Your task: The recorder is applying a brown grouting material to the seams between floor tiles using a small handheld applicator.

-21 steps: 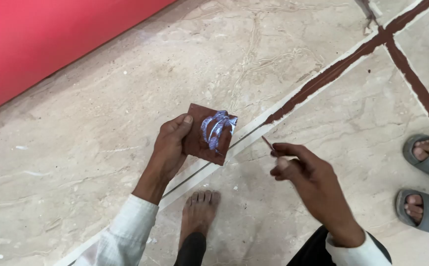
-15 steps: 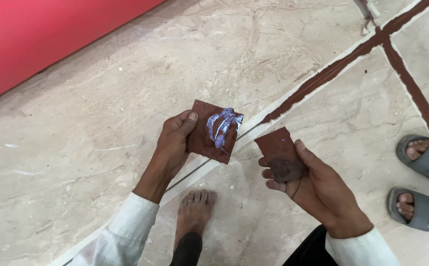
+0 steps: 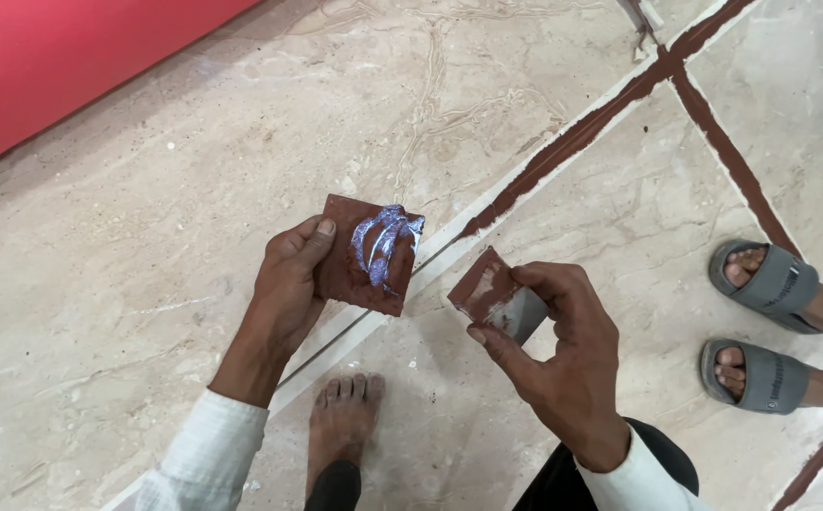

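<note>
My left hand [image 3: 288,284] holds a small square reddish-brown plate [image 3: 347,274] flat, thumb on its left edge. A blob of shiny bluish-white paste [image 3: 383,241] lies on the plate's right side. My right hand [image 3: 553,336] grips a small flat scraper blade [image 3: 492,295], smeared reddish-brown on its upper part and grey below, held tilted a short way right of the plate. The two do not touch.
Below is a beige marble floor [image 3: 147,237] with a pale strip joint [image 3: 355,326] and reddish-brown filled joints [image 3: 620,95]. My bare foot [image 3: 341,426] stands under the hands. Another person's feet in grey sandals [image 3: 771,322] are at the right. A red surface [image 3: 52,57] fills the top left.
My right hand turned the scraper from edge-on to its flat face showing, then brought it up closer to the plate. The left hand and plate stayed nearly still.
</note>
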